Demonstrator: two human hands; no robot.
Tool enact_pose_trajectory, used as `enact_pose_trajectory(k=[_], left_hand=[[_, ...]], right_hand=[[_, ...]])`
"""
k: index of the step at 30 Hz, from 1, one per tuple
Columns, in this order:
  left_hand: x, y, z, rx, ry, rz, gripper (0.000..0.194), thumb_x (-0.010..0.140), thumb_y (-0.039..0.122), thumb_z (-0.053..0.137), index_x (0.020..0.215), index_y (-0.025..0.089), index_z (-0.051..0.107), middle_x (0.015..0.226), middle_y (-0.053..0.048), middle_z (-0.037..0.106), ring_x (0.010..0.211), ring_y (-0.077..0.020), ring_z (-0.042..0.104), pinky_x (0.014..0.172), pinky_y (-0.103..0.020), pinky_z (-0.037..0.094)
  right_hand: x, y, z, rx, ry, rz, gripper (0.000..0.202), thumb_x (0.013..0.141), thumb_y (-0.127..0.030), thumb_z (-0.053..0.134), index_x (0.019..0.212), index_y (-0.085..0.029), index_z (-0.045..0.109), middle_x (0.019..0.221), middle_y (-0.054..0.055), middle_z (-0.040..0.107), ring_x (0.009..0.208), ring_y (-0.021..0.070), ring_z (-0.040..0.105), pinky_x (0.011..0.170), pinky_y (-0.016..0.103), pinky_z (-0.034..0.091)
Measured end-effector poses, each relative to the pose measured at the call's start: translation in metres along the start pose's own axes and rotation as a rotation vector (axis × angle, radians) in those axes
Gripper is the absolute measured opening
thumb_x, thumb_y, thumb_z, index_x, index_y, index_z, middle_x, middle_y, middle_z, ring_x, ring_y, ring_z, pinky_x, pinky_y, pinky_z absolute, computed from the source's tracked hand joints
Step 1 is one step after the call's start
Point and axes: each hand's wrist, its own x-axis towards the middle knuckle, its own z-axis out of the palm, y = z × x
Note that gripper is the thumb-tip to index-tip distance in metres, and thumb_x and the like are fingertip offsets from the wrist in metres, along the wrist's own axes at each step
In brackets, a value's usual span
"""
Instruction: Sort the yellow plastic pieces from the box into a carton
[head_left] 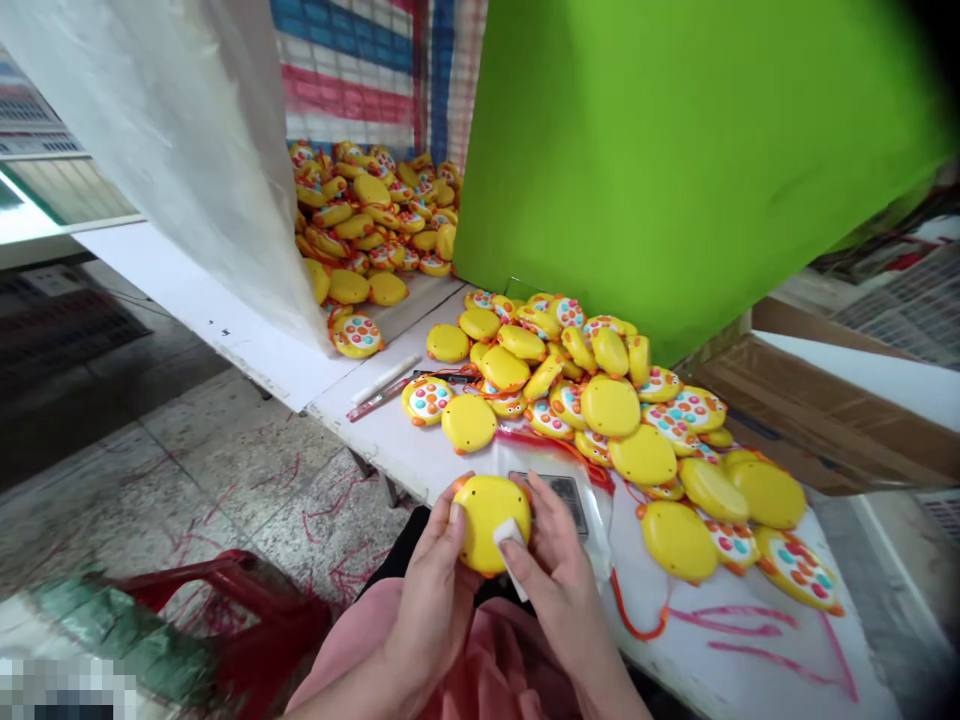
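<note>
A rounded yellow plastic toy (481, 515), flat back up, with small dark holes and orange bits at its rim, is held above my lap. My left hand (435, 570) grips its left edge, thumb on top. With my right hand (551, 550) I pinch a small white block (508, 529) like an eraser against the toy's lower right, and my fingers reach around its right side. Just beyond my hands lies a clear plastic bag (596, 520) with a dark label. A pile of like toys (502, 370), some showing colored dots on white, spreads across the white table (637, 640).
More toys (367, 220) are heaped in a striped-lined bay at the back. A green panel (637, 150) and a cardboard box (810, 400) stand at right. A white pen-like stick (385, 378) and pink strips (772, 655) lie on the table. A red bag (262, 630) is lower left.
</note>
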Motion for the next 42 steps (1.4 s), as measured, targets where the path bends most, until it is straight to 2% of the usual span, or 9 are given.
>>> enact_pose_trajectory(k=[3,9,12,17,24,28,32,38,42], left_hand=[[-0.005,-0.003,0.003,0.008,0.025,0.015,0.049,0.085,0.039,0.065,0.130,0.023,0.051,0.127,-0.010,0.059,0.117,-0.0251,0.055,0.102,-0.037,0.043],[-0.012,-0.017,0.005,0.051,0.088,0.010,0.064,0.074,0.040,0.075,0.131,0.027,0.050,0.134,-0.007,0.056,0.123,-0.0280,0.051,0.103,-0.036,0.042],[-0.013,-0.015,0.004,0.068,0.088,0.009,0.062,0.073,0.040,0.076,0.129,0.026,0.052,0.134,-0.007,0.055,0.122,-0.0277,0.052,0.102,-0.037,0.042],[-0.012,-0.007,0.002,0.056,0.043,-0.030,0.058,0.078,0.041,0.071,0.130,0.025,0.051,0.130,-0.009,0.058,0.121,-0.0272,0.053,0.103,-0.039,0.042],[-0.013,-0.019,-0.004,0.139,0.033,-0.010,0.054,0.078,0.039,0.072,0.128,0.026,0.053,0.138,-0.006,0.053,0.131,-0.0261,0.044,0.108,-0.034,0.036],[-0.007,-0.007,-0.006,0.079,0.037,-0.013,0.056,0.080,0.040,0.070,0.130,0.024,0.051,0.129,-0.009,0.059,0.118,-0.0268,0.055,0.102,-0.037,0.043],[-0.006,-0.001,-0.001,0.072,0.035,-0.020,0.059,0.081,0.040,0.068,0.134,0.025,0.048,0.128,-0.009,0.060,0.114,-0.0264,0.058,0.099,-0.038,0.045],[-0.009,-0.009,0.003,0.041,0.027,-0.026,0.062,0.080,0.040,0.070,0.135,0.027,0.045,0.139,-0.008,0.051,0.123,-0.0263,0.051,0.101,-0.035,0.043],[-0.005,-0.004,-0.002,0.030,-0.003,-0.017,0.056,0.082,0.040,0.068,0.132,0.024,0.048,0.132,-0.009,0.056,0.118,-0.0260,0.055,0.099,-0.036,0.045]], right_hand=[[0.001,0.002,-0.001,0.045,-0.009,0.069,0.072,0.078,-0.035,0.072,0.141,-0.028,0.036,0.139,0.009,0.051,0.121,0.0250,0.055,0.098,0.038,0.049],[0.010,0.005,0.000,-0.068,0.222,-0.008,0.042,0.080,-0.048,0.067,0.110,-0.021,0.056,0.101,0.007,0.068,0.087,0.0222,0.066,0.073,0.032,0.055],[0.011,0.005,-0.006,-0.044,0.214,0.012,0.035,0.083,-0.051,0.063,0.100,-0.021,0.058,0.092,0.005,0.068,0.082,0.0210,0.064,0.071,0.032,0.053],[0.003,0.003,-0.020,0.148,-0.036,0.129,0.048,0.081,-0.042,0.069,0.123,-0.026,0.053,0.120,0.007,0.062,0.105,0.0220,0.060,0.087,0.034,0.050],[0.016,0.001,-0.012,0.039,0.168,0.026,0.031,0.077,-0.046,0.073,0.080,-0.021,0.055,0.068,-0.004,0.057,0.061,0.0112,0.053,0.056,0.021,0.044],[0.012,-0.002,-0.011,0.088,-0.005,0.111,0.032,0.079,-0.041,0.071,0.103,-0.023,0.058,0.094,0.002,0.066,0.080,0.0166,0.062,0.070,0.027,0.051],[0.007,-0.006,-0.007,0.028,-0.127,0.126,0.070,0.070,-0.029,0.078,0.131,-0.029,0.044,0.126,0.004,0.058,0.110,0.0220,0.058,0.091,0.034,0.050],[0.019,-0.009,0.001,-0.375,0.146,-0.087,0.035,0.081,-0.049,0.063,0.101,-0.020,0.061,0.090,0.004,0.065,0.079,0.0198,0.060,0.070,0.029,0.050],[0.019,-0.010,-0.007,-0.191,0.022,0.010,0.038,0.088,-0.049,0.054,0.111,-0.020,0.063,0.098,0.005,0.067,0.088,0.0209,0.062,0.076,0.030,0.052]])
